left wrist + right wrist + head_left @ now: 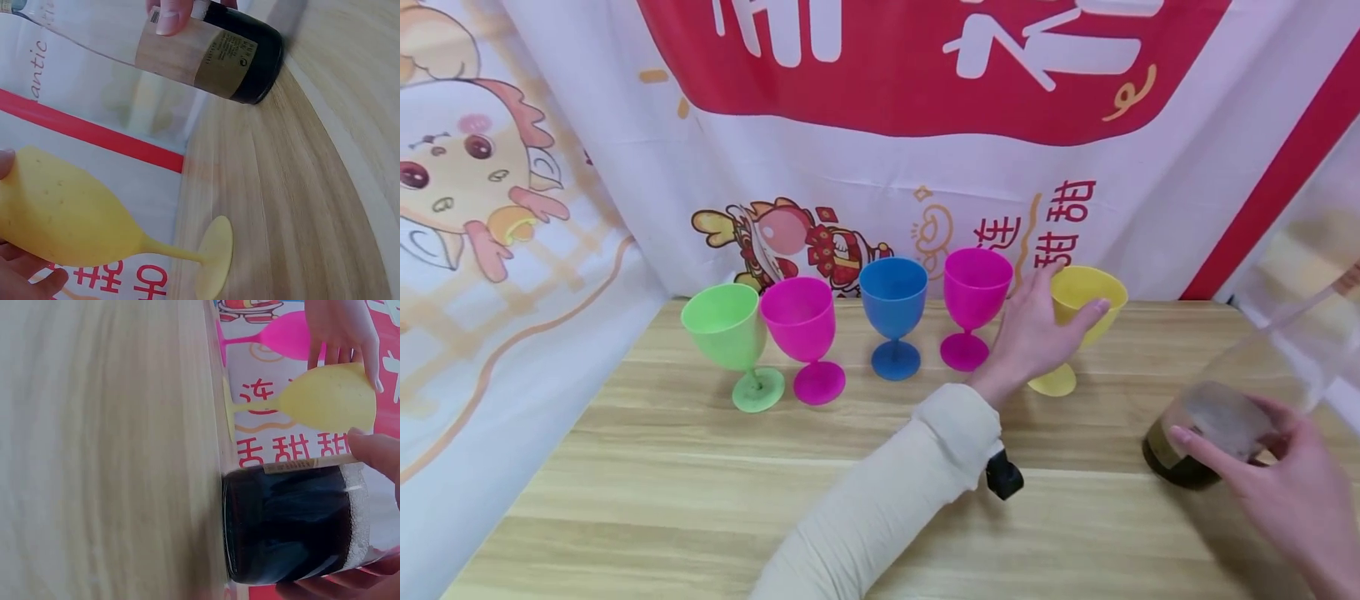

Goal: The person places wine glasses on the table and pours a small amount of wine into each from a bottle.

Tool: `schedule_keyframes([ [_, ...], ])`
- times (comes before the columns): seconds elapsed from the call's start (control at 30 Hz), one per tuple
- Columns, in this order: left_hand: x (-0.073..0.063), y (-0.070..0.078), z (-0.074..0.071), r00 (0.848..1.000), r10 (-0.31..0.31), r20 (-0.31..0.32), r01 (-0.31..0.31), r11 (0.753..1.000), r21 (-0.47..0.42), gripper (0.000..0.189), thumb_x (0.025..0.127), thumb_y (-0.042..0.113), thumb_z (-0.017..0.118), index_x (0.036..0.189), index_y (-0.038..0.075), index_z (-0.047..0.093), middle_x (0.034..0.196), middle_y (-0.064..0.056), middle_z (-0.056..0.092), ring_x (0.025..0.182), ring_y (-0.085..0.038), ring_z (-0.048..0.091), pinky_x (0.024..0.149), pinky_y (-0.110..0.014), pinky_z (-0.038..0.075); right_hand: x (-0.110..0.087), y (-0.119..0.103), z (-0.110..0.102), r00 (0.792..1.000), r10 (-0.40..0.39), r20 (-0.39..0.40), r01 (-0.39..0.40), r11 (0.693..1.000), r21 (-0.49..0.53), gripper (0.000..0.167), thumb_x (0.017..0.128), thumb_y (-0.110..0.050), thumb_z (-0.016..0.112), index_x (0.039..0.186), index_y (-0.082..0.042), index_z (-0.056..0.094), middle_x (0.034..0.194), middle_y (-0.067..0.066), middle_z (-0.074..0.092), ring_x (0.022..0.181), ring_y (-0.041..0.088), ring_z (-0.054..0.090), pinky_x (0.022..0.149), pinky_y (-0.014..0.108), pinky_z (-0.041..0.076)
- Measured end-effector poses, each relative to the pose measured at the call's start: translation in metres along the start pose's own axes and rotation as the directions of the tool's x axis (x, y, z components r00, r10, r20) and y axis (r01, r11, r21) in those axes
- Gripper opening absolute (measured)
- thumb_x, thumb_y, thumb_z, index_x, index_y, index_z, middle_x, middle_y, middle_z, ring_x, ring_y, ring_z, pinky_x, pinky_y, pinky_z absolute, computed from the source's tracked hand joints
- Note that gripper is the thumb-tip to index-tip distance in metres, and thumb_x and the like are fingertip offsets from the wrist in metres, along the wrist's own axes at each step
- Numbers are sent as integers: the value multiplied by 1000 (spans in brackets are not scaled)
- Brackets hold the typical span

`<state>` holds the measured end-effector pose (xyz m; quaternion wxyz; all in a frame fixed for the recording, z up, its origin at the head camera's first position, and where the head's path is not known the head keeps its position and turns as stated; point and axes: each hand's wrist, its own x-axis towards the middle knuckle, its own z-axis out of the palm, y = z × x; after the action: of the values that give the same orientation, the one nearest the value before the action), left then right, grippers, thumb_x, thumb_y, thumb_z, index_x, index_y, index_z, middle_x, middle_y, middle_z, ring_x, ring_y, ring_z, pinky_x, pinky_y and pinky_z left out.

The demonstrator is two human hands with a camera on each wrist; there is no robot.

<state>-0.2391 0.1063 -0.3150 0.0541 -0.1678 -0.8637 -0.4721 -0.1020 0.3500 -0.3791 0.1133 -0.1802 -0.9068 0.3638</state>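
At the right end of a row of goblets stands a yellow plastic goblet (1086, 296), its foot on the table. My left hand (1033, 333) holds its bowl, thumb on one side and fingers on the other. In the left wrist view the yellow goblet (75, 212) shows its stem and round foot. My right hand (1292, 483) grips a clear bottle (1213, 412) low on its body, to the right of the goblet. Dark liquid with froth on top fills the bottom of the bottle (290, 522), which has a gold-brown label.
Left of the yellow goblet stand a magenta goblet (977, 287), a blue goblet (893, 300), another magenta goblet (801, 321) and a light green goblet (726, 329). The wooden table (700, 500) ends at a printed cloth backdrop (865, 200) behind them.
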Motion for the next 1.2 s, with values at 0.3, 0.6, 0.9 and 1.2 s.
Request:
schedule_keyframes([
  [0.3,-2,2,-1,1000,-5,-7,5,1000,-10,75,99,57,66,162,28,38,164,8,48,148,-14,50,117,-37,50,4,4,0,997,-71,-37,75,993,95,97,87,-34,90,163,-7,37,111,-23,53,84,-17,45,58,12,48],
  [0.6,-5,6,3,1000,-24,-19,23,999,-23,75,98,58,67,161,32,39,162,10,49,143,-14,55,111,-36,54,21,-13,-6,972,-169,-163,199,961,193,95,86,-13,89,165,-21,36,123,-31,43,108,-11,45,86,-3,37],
  [0.9,-5,2,1,998,-42,-37,41,998,-39,75,97,59,69,160,32,41,161,8,52,143,-15,56,111,-38,54,50,-28,-15,942,-281,-185,305,945,120,90,90,-18,86,164,-30,36,130,-29,43,109,-9,44,99,-1,36],
  [1.2,-2,1,3,999,-44,-27,41,996,-83,75,96,57,71,160,31,42,159,6,54,139,-16,58,109,-36,54,61,-22,-27,922,-328,-206,350,933,80,88,87,-15,88,160,-32,43,122,-35,38,104,-13,43,87,-5,36],
])
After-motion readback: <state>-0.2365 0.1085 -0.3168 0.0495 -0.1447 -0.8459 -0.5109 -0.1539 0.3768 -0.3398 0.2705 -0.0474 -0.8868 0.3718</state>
